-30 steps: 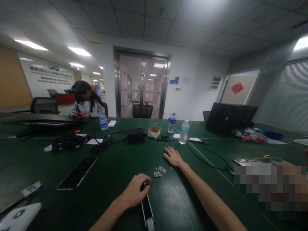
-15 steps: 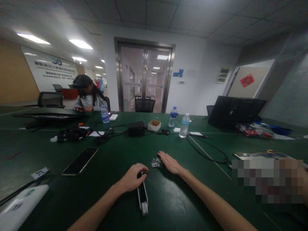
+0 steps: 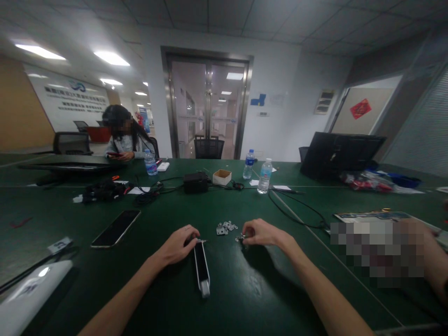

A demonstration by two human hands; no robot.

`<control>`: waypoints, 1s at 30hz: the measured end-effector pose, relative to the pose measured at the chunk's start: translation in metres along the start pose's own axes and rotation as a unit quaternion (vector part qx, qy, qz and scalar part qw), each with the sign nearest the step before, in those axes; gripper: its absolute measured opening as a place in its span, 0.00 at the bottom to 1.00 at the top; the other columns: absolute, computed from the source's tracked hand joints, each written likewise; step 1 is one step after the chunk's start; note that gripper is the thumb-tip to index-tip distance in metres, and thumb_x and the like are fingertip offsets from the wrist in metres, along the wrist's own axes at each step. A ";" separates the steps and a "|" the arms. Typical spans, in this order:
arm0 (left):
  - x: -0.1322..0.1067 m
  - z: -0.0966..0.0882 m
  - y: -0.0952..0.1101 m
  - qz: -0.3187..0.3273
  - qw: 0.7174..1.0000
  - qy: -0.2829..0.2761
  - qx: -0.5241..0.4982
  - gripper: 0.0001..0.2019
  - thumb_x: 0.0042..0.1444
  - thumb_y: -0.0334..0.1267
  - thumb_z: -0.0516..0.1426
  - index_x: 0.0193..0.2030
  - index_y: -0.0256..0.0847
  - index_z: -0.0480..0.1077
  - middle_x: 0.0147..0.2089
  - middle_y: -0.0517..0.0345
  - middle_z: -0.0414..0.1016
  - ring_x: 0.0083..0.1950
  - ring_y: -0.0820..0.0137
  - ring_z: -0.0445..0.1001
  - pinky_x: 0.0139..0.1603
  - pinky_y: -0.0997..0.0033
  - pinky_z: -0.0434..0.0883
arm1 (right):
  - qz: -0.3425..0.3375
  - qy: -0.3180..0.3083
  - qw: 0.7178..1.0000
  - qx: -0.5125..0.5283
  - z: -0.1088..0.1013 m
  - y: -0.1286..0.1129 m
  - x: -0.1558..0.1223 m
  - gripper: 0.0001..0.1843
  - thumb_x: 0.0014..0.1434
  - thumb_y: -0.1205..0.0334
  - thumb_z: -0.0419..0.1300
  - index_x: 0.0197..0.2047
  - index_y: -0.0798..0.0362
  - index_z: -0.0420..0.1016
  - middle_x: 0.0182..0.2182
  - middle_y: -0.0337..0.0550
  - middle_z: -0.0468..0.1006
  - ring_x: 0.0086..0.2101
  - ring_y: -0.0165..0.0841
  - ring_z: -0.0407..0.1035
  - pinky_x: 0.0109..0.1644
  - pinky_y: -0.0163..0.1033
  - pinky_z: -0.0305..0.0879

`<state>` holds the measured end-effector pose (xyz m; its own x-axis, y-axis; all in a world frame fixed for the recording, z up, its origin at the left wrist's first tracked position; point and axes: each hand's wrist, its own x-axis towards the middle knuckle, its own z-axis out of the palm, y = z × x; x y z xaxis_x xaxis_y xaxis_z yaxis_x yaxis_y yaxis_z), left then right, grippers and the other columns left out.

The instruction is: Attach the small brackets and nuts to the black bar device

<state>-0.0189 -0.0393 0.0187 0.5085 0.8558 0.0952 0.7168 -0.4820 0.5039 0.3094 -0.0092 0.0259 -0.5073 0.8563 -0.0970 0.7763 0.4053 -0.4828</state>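
Observation:
My left hand [image 3: 180, 243] is closed at the far end of a narrow bar-shaped thing [image 3: 201, 268], with pale sides, a dark middle and a whitish near tip. A thin light sliver pokes out by the thumb; its kind is unclear. To the right, my right hand [image 3: 263, 232] has its fingers pinched down at the table over a few small metal pieces [image 3: 239, 239], partly hidden by the fingertips. Between both hands lies a small pile of silvery metal parts [image 3: 226, 228], some plate-like with holes, some ring-like.
A phone [image 3: 116, 228] lies to the left on the green table. Behind the pile are a black box-like device [image 3: 196, 182], an open carton [image 3: 221, 177], cables and water bottles [image 3: 265, 176]. Another person's arm [image 3: 429, 249] reaches in from the right; a person sits across.
My right hand has drawn back from the pile and curled into a pinch, with a few pieces now apart from it. My left hand has shifted slightly left along with the bar-shaped thing.

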 end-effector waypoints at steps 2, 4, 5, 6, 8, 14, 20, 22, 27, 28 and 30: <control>-0.002 -0.003 -0.003 -0.011 1.000 -0.017 0.015 0.12 0.62 0.42 0.48 0.42 0.39 0.68 0.41 0.55 0.70 0.39 0.67 0.68 0.40 0.68 0.67 | -0.002 -0.038 0.999 0.012 0.000 -0.003 -0.003 0.17 0.47 0.52 0.66 0.39 0.50 0.77 0.32 0.40 0.79 0.30 0.33 0.72 0.29 0.34 0.63; -0.002 -0.004 -0.005 -0.021 0.999 -0.030 0.019 0.11 0.61 0.42 0.48 0.41 0.39 0.68 0.39 0.55 0.70 0.38 0.68 0.68 0.39 0.69 0.67 | -0.017 -0.062 0.998 0.018 0.002 -0.006 -0.005 0.13 0.47 0.56 0.66 0.37 0.49 0.78 0.31 0.38 0.79 0.30 0.32 0.72 0.31 0.33 0.64; -0.002 -0.003 -0.005 -0.026 0.999 -0.033 0.018 0.11 0.61 0.41 0.48 0.41 0.39 0.68 0.39 0.56 0.70 0.38 0.68 0.68 0.39 0.69 0.67 | -0.023 -0.068 0.997 0.020 0.002 -0.007 -0.005 0.10 0.48 0.58 0.65 0.36 0.49 0.79 0.31 0.37 0.79 0.31 0.32 0.72 0.32 0.33 0.64; -0.002 -0.003 -0.005 -0.029 0.999 -0.033 0.018 0.11 0.61 0.41 0.48 0.41 0.39 0.68 0.39 0.56 0.70 0.37 0.68 0.68 0.39 0.69 0.67 | -0.027 -0.070 0.997 0.019 0.003 -0.008 -0.005 0.08 0.49 0.61 0.64 0.35 0.49 0.79 0.30 0.37 0.79 0.31 0.32 0.73 0.33 0.33 0.65; -0.002 -0.001 -0.004 -0.031 0.999 -0.028 0.016 0.10 0.61 0.40 0.48 0.41 0.40 0.68 0.39 0.56 0.71 0.37 0.68 0.68 0.39 0.70 0.67 | -0.027 -0.071 0.997 0.012 0.004 -0.011 -0.005 0.05 0.50 0.63 0.63 0.33 0.49 0.79 0.30 0.37 0.79 0.32 0.32 0.73 0.34 0.33 0.65; -0.004 0.003 0.011 0.003 1.000 -0.030 -0.003 0.10 0.61 0.39 0.48 0.42 0.40 0.68 0.40 0.56 0.70 0.37 0.69 0.69 0.38 0.71 0.67 | -0.089 0.042 0.995 0.012 0.023 -0.032 0.001 0.06 0.58 0.63 0.57 0.36 0.52 0.76 0.33 0.39 0.77 0.32 0.31 0.70 0.36 0.34 0.65; -0.007 0.009 0.027 0.037 0.998 -0.050 0.001 0.11 0.62 0.40 0.48 0.45 0.41 0.68 0.43 0.56 0.70 0.41 0.67 0.70 0.41 0.70 0.67 | -0.138 0.093 0.985 0.036 0.055 -0.061 0.008 0.07 0.60 0.65 0.55 0.38 0.50 0.74 0.35 0.39 0.76 0.34 0.31 0.69 0.38 0.34 0.65; -0.008 0.009 0.028 0.038 0.998 -0.054 0.008 0.11 0.61 0.40 0.49 0.46 0.41 0.68 0.44 0.56 0.71 0.43 0.66 0.70 0.42 0.69 0.68 | -0.143 0.103 0.983 0.042 0.061 -0.064 0.009 0.07 0.59 0.67 0.56 0.38 0.51 0.74 0.34 0.39 0.76 0.34 0.31 0.69 0.38 0.34 0.64; -0.008 0.009 0.028 0.042 0.997 -0.059 0.020 0.11 0.61 0.39 0.49 0.46 0.41 0.68 0.44 0.56 0.71 0.44 0.66 0.70 0.45 0.68 0.68 | -0.147 0.117 0.980 0.065 0.066 -0.064 0.011 0.08 0.59 0.68 0.55 0.37 0.52 0.75 0.33 0.40 0.77 0.33 0.30 0.69 0.38 0.33 0.63; -0.008 0.008 0.028 0.046 0.997 -0.058 0.022 0.10 0.61 0.39 0.49 0.46 0.41 0.68 0.44 0.55 0.71 0.44 0.66 0.70 0.45 0.68 0.68 | -0.151 0.120 0.979 0.071 0.067 -0.064 0.012 0.08 0.59 0.69 0.55 0.37 0.53 0.75 0.33 0.40 0.77 0.34 0.30 0.69 0.38 0.33 0.63; -0.008 0.008 0.029 0.054 0.997 -0.056 0.024 0.10 0.61 0.38 0.49 0.46 0.41 0.68 0.44 0.55 0.71 0.44 0.66 0.70 0.46 0.68 0.68 | -0.152 0.130 0.976 0.082 0.069 -0.064 0.012 0.08 0.59 0.69 0.55 0.37 0.53 0.76 0.33 0.39 0.77 0.34 0.29 0.69 0.38 0.33 0.62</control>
<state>0.0013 -0.0618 0.0254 0.6319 0.7735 0.0491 0.6755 -0.5807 0.4545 0.2278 -0.0465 -0.0044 -0.5760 0.7657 0.2862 0.5234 0.6144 -0.5903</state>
